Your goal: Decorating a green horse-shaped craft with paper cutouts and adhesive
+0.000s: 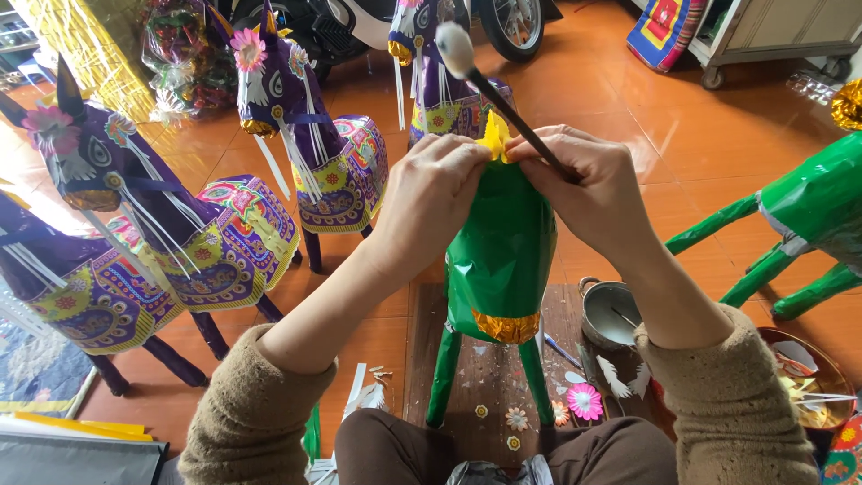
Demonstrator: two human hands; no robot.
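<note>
Orange floor tiles fill my view, with a dark wooden board laid on them just ahead of my knees. On that board stands the green paper horse, upright on its thin green legs, a gold foil band around its lower edge. At its top sits a yellow paper piece, and both my hands meet there: my left hand pinches the yellow piece with a clenched grip, while my right hand presses the same spot and also keeps a grip closed around a dark-handled brush, whose pale tip points up and away from me. Just right of the horse's legs, a small metal pot rests on the board, with paper flowers and white cut-outs scattered near it. To the left stand three purple paper horses with patterned saddlecloths. Another green horse shows at the right edge.
</note>
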